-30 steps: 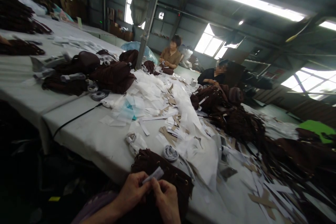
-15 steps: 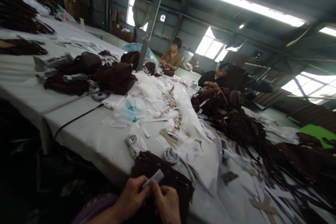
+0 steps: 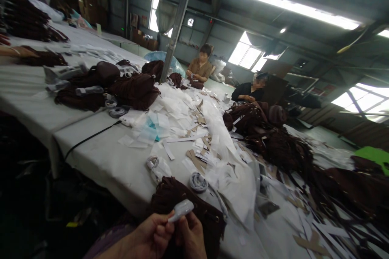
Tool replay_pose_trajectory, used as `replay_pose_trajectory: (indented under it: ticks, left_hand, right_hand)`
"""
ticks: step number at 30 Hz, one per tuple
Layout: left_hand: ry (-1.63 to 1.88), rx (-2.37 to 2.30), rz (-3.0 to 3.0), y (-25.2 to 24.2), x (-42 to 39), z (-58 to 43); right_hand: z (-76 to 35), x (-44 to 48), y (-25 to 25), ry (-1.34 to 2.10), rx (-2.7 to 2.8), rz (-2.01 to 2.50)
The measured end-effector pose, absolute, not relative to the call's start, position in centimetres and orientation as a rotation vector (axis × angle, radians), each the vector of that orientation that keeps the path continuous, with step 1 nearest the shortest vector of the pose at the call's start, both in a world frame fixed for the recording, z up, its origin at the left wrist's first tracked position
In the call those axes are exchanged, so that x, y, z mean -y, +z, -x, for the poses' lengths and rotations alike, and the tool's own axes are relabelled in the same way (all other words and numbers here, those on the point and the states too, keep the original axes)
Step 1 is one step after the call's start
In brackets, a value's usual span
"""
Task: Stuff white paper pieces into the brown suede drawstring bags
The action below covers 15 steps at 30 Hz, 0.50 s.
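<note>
Low in the head view, my left hand (image 3: 154,232) pinches one end of a small, pale grey plastic-wrapped piece (image 3: 184,208). My right hand (image 3: 192,235) holds the same piece from below, with its thumb and fingers against it. What the wrapping contains cannot be made out. Under and behind both hands lies a dark brown fringed bag (image 3: 170,192) with metal eyelets along its edge. A coiled grey strap (image 3: 198,181) rests against the bag's far edge. To its left is a clear-wrapped bundle (image 3: 156,168).
White sheets and paper strips (image 3: 170,109) cover much of the long table (image 3: 88,145). Brown bags (image 3: 133,89) lie at left, with a larger pile (image 3: 267,137) at right. A black cable (image 3: 91,135) crosses the table edge. A metal post (image 3: 178,28) stands mid-table. Two people sit beyond; another person's arm (image 3: 15,51) reaches in at far left.
The plastic-wrapped piece has turned between my fingers and now shows a broader face. Another person's arm has come in at the far left. The view has shifted slightly.
</note>
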<state>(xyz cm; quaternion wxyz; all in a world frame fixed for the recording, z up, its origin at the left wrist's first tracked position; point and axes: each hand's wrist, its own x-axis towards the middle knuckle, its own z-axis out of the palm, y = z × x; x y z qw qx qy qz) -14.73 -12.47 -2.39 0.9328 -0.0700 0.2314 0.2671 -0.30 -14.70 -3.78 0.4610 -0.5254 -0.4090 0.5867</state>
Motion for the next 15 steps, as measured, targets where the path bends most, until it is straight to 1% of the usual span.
replay_pose_trajectory:
  ticks: [3,7,11,13,15]
  left_hand:
    - [0.459,-0.37,0.32,-2.6,12.8,15.1]
    - [0.373,-0.292,0.273,-2.2,12.9,15.0]
    - [0.359,-0.423,0.04,-2.4,12.7,14.3]
    - [0.371,-0.597,-0.218,-2.6,12.6,14.5]
    - [0.413,-0.778,-0.565,-2.8,12.2,15.4]
  right_hand:
    - [-0.4,14.8,-4.7,1.46,1.01,1.26]
    - [-1.0,14.8,-6.0,1.513,1.011,1.101]
    - [-0.5,14.6,-5.6,1.49,1.059,1.304]
    - [-0.7,14.7,-4.8,1.36,1.099,1.497]
    - [-2.0,15.0,-3.9,0.998,1.119,1.746]
